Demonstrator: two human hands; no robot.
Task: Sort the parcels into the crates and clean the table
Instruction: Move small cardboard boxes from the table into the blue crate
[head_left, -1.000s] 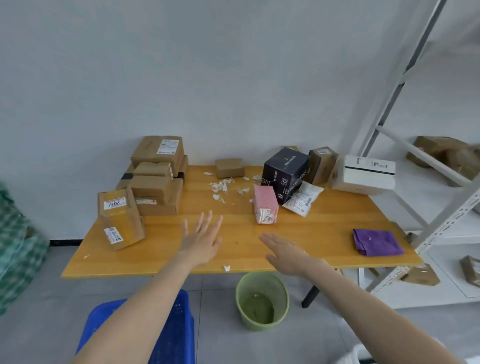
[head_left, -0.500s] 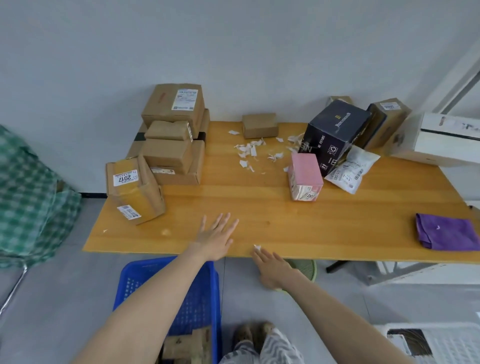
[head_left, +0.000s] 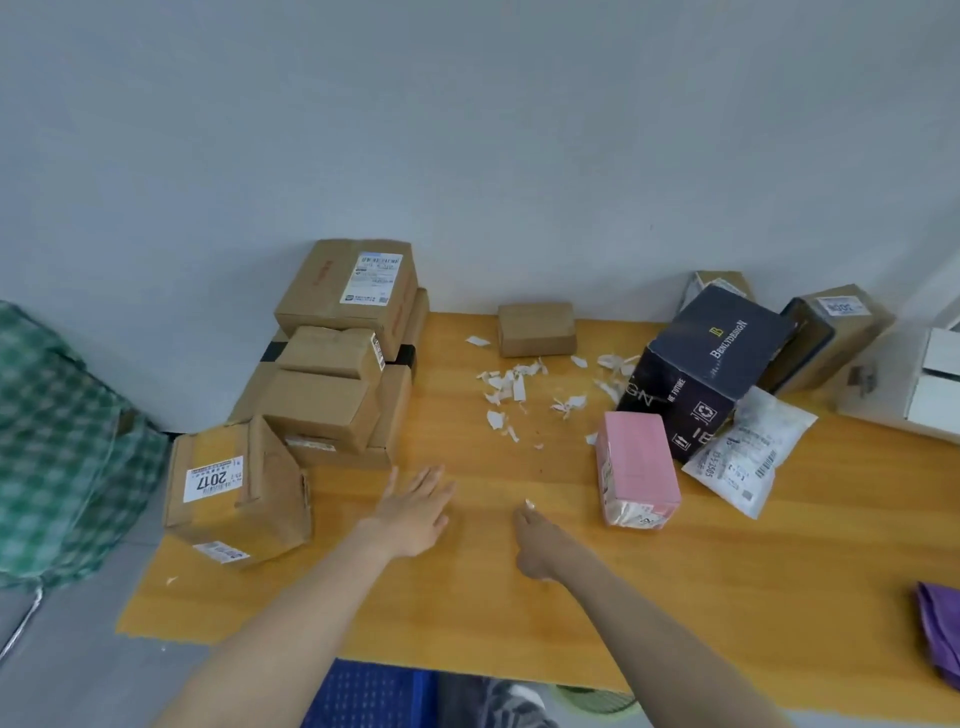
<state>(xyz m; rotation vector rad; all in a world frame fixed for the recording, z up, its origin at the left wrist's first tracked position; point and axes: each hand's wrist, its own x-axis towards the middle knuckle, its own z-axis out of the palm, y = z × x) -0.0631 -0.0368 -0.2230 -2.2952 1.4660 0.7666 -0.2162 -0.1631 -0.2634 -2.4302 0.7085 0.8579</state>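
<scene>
Brown cardboard parcels are stacked at the back left of the wooden table. A tilted parcel labelled 2017 stands at the front left. A small brown parcel, a black box, a pink parcel and a white poly bag lie further right. Torn white paper scraps litter the middle. My left hand is flat over the table, fingers straight. My right hand has curled fingers that pinch a small paper scrap at the fingertips.
A brown box and a white box sit at the far right, with a purple cloth at the right edge. Below the table's front edge are a blue crate and a green bin. A green checked bag stands at left.
The view has moved closer over the table. Both hands moved forward from the front edge. My right hand picked up the scrap that lay at the edge.
</scene>
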